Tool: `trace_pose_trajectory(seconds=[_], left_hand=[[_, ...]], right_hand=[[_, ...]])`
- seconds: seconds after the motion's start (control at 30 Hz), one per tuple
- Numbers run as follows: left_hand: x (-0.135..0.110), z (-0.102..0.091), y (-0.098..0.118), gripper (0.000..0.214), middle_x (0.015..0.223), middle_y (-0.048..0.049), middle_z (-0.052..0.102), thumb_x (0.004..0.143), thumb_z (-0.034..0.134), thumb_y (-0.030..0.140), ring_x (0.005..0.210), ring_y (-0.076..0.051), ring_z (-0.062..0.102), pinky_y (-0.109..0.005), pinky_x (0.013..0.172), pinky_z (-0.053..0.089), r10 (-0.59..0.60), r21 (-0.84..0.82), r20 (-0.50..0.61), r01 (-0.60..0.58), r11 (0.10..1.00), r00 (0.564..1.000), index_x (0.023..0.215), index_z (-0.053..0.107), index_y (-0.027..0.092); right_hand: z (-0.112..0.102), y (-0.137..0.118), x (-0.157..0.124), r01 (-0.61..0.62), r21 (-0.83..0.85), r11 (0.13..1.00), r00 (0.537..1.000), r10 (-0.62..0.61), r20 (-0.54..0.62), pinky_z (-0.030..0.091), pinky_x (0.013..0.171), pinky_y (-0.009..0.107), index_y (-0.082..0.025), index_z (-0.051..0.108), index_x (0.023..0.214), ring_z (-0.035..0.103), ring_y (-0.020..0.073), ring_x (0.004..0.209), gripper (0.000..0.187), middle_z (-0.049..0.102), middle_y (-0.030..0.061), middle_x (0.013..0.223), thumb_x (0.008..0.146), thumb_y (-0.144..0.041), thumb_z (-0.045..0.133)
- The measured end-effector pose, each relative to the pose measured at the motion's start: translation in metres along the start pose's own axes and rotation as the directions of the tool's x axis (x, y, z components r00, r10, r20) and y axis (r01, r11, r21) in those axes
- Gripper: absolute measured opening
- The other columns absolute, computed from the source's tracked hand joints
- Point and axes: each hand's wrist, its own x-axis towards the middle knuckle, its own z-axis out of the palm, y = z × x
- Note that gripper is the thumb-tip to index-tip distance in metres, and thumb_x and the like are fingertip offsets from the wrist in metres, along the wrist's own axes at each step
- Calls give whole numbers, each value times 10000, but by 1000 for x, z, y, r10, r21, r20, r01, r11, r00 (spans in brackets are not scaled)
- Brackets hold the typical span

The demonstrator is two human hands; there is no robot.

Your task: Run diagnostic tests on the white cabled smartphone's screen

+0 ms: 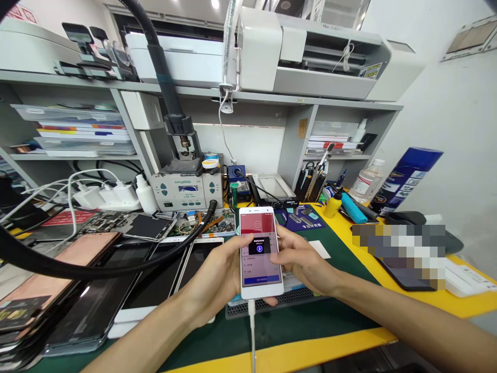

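A white smartphone [262,288] is held upright between both hands, its screen lit with a red top, a dark pop-up box and a blue bar low down. My left hand [224,267] grips the phone's left edge, thumb over the screen's left side. On the right edge, my right hand [306,259] closes around the phone with its thumb at the screen near the pop-up. Fingers behind the phone are mostly hidden. A white charging cable [252,324] is plugged into the bottom and runs down toward me. Beneath lies a dark perforated mat [298,296] on the green work surface.
Phones and screens [91,290] are stacked at left, crossed by a thick black hose [116,270]. A soldering station [186,190] stands behind. Right are a yellow bottle [332,206], a blue spray can [406,178], and a pen holder [310,185]. Shelves hold a large white machine [330,83].
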Motion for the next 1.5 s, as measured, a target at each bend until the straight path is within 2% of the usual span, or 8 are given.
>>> trace_pose_trajectory(seconds=[0.3, 0.57, 1.13, 1.5], left_hand=[[-1, -1, -1, 388, 1240, -134, 623, 968, 422, 323, 1044, -304, 613, -461, 742, 573, 11, 13, 15, -12, 1000, 1000, 1311, 571, 218], [-1, -1, -1, 396, 1236, -138, 624, 970, 419, 323, 1024, -307, 623, -501, 751, 571, 21, 27, 11, -22, 999, 1000, 1320, 566, 211], [-1, 1, -1, 419, 1204, -151, 640, 954, 449, 332, 1019, -311, 634, -469, 739, 584, 17, 39, -6, -16, 999, 1000, 1337, 548, 194], [-1, 0, -2, 393, 1223, -146, 629, 965, 426, 320, 1022, -311, 629, -498, 742, 579, 28, 44, 1, -28, 999, 1000, 1310, 572, 198]], right_hand=[[0, 0, -1, -1, -10, 1000, 1000, 1, 2, 478, 667, 307, -250, 455, 1380, 656, 207, 818, 557, 682, 66, 1065, 846, -171, 591], [0, -1, -1, 4, -26, 1000, 1000, -4, 4, 479, 667, 310, -252, 449, 1386, 641, 189, 776, 565, 677, 60, 1046, 845, -173, 592], [1, -1, -1, 1, -28, 1000, 1000, -1, 6, 479, 640, 299, -249, 461, 1367, 645, 190, 762, 554, 674, 58, 1026, 837, -191, 611], [2, -2, -1, 14, -34, 999, 1000, -14, 9, 497, 670, 303, -242, 455, 1373, 656, 187, 792, 560, 678, 64, 1060, 839, -180, 612]])
